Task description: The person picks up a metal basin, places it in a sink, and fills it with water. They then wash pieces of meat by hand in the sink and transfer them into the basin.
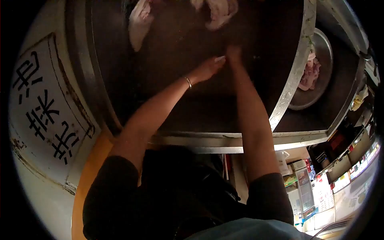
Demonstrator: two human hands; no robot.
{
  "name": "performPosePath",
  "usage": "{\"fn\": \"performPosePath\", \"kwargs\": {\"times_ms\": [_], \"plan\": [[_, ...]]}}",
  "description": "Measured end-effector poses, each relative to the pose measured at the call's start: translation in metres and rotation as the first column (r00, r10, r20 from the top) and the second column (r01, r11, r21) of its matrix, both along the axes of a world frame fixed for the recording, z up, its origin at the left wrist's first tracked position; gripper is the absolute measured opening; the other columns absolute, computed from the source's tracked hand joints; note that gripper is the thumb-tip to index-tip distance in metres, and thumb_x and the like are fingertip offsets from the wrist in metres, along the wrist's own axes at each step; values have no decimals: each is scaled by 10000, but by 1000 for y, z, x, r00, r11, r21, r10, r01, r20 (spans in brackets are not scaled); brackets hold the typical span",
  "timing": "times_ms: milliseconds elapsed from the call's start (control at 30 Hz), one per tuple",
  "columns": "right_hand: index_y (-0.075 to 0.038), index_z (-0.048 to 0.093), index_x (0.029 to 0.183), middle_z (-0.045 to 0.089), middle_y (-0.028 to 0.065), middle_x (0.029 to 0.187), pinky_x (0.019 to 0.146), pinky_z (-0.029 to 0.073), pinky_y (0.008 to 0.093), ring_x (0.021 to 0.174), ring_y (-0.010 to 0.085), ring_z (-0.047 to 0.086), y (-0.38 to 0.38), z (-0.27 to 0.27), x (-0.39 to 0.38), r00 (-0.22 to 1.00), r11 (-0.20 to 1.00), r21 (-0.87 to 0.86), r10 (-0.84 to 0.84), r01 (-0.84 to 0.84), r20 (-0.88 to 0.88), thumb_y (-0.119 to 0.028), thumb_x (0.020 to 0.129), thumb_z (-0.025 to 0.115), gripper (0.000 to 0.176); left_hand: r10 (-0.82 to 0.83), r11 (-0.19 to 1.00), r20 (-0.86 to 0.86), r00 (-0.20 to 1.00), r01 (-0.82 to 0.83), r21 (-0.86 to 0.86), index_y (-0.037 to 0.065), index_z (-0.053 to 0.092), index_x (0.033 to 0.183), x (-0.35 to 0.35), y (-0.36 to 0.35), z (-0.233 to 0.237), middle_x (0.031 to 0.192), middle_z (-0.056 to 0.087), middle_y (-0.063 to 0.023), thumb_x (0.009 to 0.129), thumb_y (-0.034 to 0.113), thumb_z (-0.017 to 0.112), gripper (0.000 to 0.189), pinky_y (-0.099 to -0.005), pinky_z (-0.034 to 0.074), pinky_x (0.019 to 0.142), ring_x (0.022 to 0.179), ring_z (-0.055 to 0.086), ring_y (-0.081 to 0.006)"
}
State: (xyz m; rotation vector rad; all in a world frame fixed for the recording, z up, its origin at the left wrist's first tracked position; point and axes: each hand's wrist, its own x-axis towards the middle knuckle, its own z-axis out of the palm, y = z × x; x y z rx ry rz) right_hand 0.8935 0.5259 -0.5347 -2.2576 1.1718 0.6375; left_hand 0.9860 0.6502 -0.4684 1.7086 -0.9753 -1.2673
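Dark-sleeved arms stretch to the dark board [180, 108]; left hand [206, 70] pinches a pale scrap [220, 59], right hand [234, 52] just beyond it, its grip too blurred to tell

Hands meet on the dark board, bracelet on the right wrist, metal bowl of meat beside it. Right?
Not quite: the bracelet is on the left wrist, as the head view shows. The left hand and right hand do meet on the dark board, and the metal bowl of meat sits beside it.
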Motion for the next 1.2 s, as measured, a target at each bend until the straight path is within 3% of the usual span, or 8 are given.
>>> {"fn": "performPosePath", "kwargs": {"times_ms": [100, 200, 300, 700, 833, 967, 1067, 1200], "plan": [[-29, 474, 1093, 512, 145, 1069, 804, 405, 327, 994, 261, 483, -11, 4, -4, 991, 967, -218, 134, -133, -13, -219, 799, 436, 352, 308, 934, -698, 646, -65, 352, 81, 565, 869, 17, -2, -7, 675, 526, -31, 837, 473, 375, 437, -246, 384, 524, 567, 462, -116], [-40, 532, 1016, 513, 173, 1017, 765, 424, 356, 928, 288, 500, -3, 20, 4, 772, 941, 149, -336, 305, 539, -225, 842, 432, 273, 316, 887, -574, 755, -20, 462, 101, 587, 810, 45, -2, 11, 754, 519, 15, 829, 520, 347, 483, -214, 373, 520, 608, 457, -60], [-16, 501, 1050, 529, 163, 1039, 824, 381, 298, 955, 272, 499, 40, 42, 11, 560, 793, 583, -568, 176, 604, -226, 850, 430, 299, 372, 861, -607, 702, -16, 508, 104, 577, 875, 42, 4, -11, 790, 519, 17, 831, 477, 393, 418, -221, 389, 529, 637, 470, -68], [-22, 592, 844, 586, 180, 856, 684, 449, 394, 766, 329, 566, -1, 6, 8, 910, 976, -61, -173, 211, 375, -335, 775, 500, 334, 23, 941, -699, 714, 220, 256, 154, 467, 1127, 62, -15, 29, 846, 508, 89, 811, 379, 488, 388, -148, 249, 458, 566, 334, 2], [-54, 600, 899, 594, 165, 814, 683, 454, 400, 748, 311, 578, 5, 51, 19, 800, 887, 103, -452, 450, 395, -410, 721, 558, 400, -4, 934, -623, 782, 226, 277, 139, 427, 1183, 62, -22, 32, 1029, 528, 42, 829, 379, 448, 428, -151, 322, 516, 622, 428, -24], [-27, 591, 832, 562, 168, 960, 778, 422, 354, 885, 288, 541, 31, 71, 20, 754, 900, 434, -264, -30, 601, -242, 763, 544, 230, -28, 962, -357, 934, 121, 243, 101, 455, 1159, 55, 28, -59, 1106, 513, -22, 856, 372, 375, 415, -265, 370, 806, 857, 531, -128], [-29, 564, 923, 561, 160, 970, 786, 421, 355, 887, 298, 540, 42, 48, 16, 797, 881, 413, -71, -232, 600, -200, 776, 530, 227, -50, 948, -277, 960, 132, 288, 71, 487, 1123, 58, 14, -8, 1022, 560, -54, 874, 370, 320, 423, -306, 335, 899, 923, 534, -169], [-50, 526, 1011, 551, 152, 1001, 780, 424, 353, 889, 301, 540, 31, 41, 12, 882, 778, 628, -301, 6, 364, -226, 773, 541, 297, -49, 891, -261, 964, 160, 425, 53, 481, 1122, 70, 3, 0, 1044, 541, -87, 878, 316, 314, 395, -317, 348, 890, 975, 495, -203]]}}
